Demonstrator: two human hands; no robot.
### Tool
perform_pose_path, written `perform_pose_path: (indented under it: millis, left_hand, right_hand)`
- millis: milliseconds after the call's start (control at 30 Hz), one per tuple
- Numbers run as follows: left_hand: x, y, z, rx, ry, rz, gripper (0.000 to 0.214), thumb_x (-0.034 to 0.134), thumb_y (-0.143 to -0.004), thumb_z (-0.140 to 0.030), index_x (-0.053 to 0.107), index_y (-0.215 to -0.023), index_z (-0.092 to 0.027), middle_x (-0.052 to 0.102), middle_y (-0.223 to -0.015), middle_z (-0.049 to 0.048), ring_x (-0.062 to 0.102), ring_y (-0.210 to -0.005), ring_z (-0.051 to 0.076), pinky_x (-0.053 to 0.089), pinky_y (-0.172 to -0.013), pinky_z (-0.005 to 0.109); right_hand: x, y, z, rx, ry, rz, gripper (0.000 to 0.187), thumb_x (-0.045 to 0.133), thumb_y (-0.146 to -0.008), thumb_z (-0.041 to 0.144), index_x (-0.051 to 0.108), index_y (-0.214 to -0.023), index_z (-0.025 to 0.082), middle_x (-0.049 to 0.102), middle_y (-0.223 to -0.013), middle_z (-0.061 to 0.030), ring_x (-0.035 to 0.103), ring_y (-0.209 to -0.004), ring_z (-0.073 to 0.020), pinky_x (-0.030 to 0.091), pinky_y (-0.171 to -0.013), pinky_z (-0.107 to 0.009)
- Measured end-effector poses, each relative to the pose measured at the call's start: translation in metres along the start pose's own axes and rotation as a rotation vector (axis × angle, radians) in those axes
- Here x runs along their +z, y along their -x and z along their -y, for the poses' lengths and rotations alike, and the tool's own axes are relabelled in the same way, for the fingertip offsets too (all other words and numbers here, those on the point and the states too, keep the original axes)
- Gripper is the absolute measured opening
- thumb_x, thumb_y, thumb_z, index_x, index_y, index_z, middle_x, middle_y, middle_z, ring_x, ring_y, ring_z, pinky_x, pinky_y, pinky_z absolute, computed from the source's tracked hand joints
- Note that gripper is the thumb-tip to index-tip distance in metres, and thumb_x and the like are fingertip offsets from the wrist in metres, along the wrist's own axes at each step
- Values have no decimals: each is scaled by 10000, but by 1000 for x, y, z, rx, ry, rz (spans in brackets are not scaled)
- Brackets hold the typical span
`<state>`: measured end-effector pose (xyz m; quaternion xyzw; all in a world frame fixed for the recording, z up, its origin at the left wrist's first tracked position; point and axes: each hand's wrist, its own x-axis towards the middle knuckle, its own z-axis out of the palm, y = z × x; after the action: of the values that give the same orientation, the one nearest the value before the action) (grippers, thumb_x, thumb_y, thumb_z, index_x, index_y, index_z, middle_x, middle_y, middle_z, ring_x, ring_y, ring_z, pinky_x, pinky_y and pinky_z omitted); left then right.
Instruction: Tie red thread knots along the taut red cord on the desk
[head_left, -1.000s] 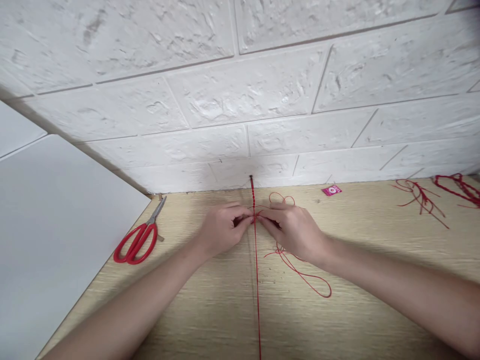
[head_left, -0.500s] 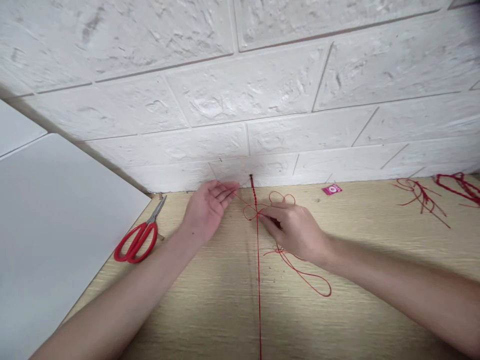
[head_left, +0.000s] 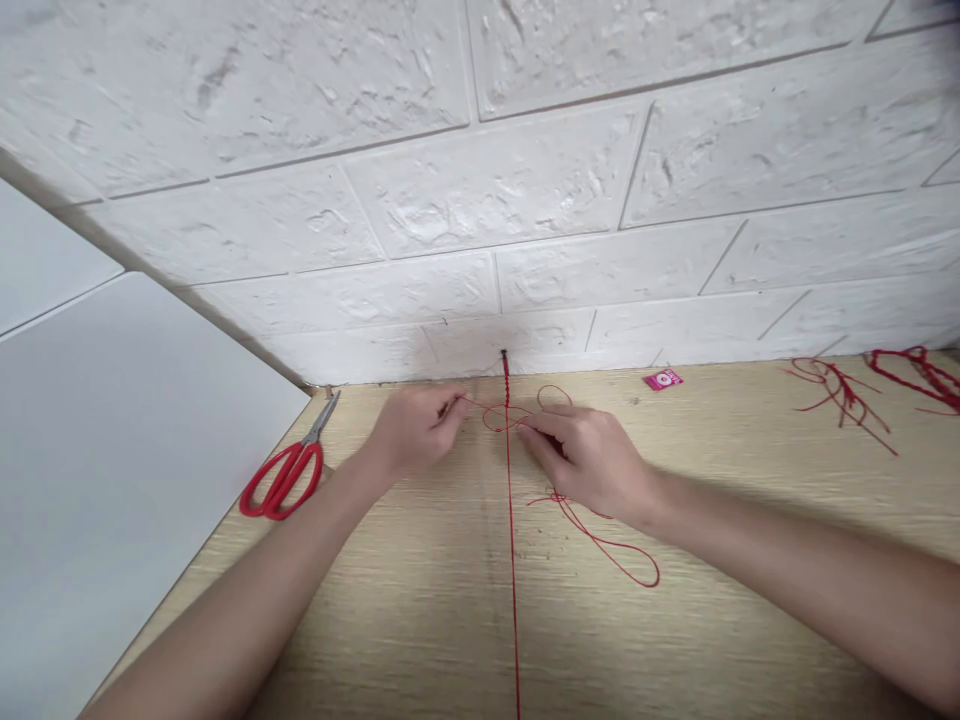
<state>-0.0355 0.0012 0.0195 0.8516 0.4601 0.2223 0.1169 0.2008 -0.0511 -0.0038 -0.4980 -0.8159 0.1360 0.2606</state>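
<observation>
A taut red cord (head_left: 512, 560) runs from a pin at the wall's foot straight toward me across the wooden table (head_left: 420, 620). Its top stretch is knotted. My left hand (head_left: 414, 432) is closed, pinching a thin red strand just left of the cord. My right hand (head_left: 589, 458) is closed too, pinching the strand on the right side, where a small loop crosses the cord. Loose red string (head_left: 611, 545) trails in curls on the table below my right hand.
Red-handled scissors (head_left: 289, 472) lie at the table's left edge beside a white panel (head_left: 112, 450). A small pink label (head_left: 664, 379) sits by the white brick wall (head_left: 480, 180). Red cord scraps (head_left: 870, 390) lie at the far right.
My left hand pulled away from the cord with open fingers, drawing a strand out to the left, then came back lower and closed. The right hand stayed put.
</observation>
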Motion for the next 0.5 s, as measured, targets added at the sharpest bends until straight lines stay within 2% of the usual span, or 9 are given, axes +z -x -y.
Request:
perform_pose_path:
  millis: [100, 167, 233, 300, 333, 400, 433, 500]
  left_hand:
    - [2, -8, 10, -246, 399, -128, 261, 548, -927, -338, 719, -824, -170, 681, -717, 32, 607, -677, 163, 417, -621, 274]
    - [1, -14, 11, -418, 804, -233, 261, 567, -921, -345, 704, -809, -153, 707, -805, 62, 639, -732, 171, 466, -653, 277]
    - [-2, -18, 7, -545, 1228, -287, 255, 553, -931, -328, 669, -793, -148, 716, -874, 85, 667, -783, 178, 516, -712, 295]
    - [-7, -19, 3, -621, 1505, -266, 247, 535, -945, -307, 638, -779, -157, 672, -742, 54, 641, -669, 145, 527, -674, 280]
    - [-10, -19, 2, -638, 1561, -233, 255, 531, -948, -307, 625, -759, -163, 588, -610, 14, 569, -541, 117, 498, -585, 253]
    - [-17, -16, 0, -598, 1506, -148, 295, 545, -936, -342, 619, -711, -166, 340, -451, -56, 324, -369, 75, 338, -420, 216]
    - [-21, -14, 0, -539, 1397, -92, 315, 557, -923, -371, 636, -700, -162, 258, -436, -69, 240, -357, 68, 263, -396, 217]
    - [-25, -9, 0, -384, 1029, 24, 317, 607, -877, -418, 703, -730, -154, 262, -436, -64, 233, -386, 70, 215, -421, 230]
  right_hand:
    - [-1, 0, 0, -29, -22, -5, 283, 457, -980, 210, 611, -743, 186, 562, -677, -3, 478, -647, -133, 306, -628, -273]
    - [-1, 0, 0, -43, -28, -4, 294, 453, -978, 202, 586, -717, 185, 553, -657, 0, 467, -643, -135, 323, -657, -278]
    - [-1, -1, 0, -41, -28, -3, 311, 450, -978, 210, 560, -689, 186, 534, -630, 5, 436, -615, -132, 324, -662, -282]
    - [-1, -1, 0, -40, -31, -6, 311, 448, -978, 216, 542, -682, 187, 525, -625, 6, 419, -607, -131, 316, -655, -284]
    - [-1, -1, 0, -40, -35, -6, 309, 448, -976, 217, 532, -681, 187, 522, -625, 6, 413, -605, -131, 309, -649, -284]
    - [0, -1, 0, -36, -50, 0, 304, 448, -973, 219, 510, -677, 188, 510, -622, 8, 402, -597, -128, 291, -629, -285]
    - [0, -1, 0, -33, -61, 3, 303, 448, -972, 220, 498, -675, 188, 503, -622, 9, 397, -592, -125, 281, -617, -286]
    - [0, 0, 0, -32, -91, 1, 304, 447, -973, 223, 475, -672, 190, 490, -621, 13, 394, -584, -121, 263, -598, -287]
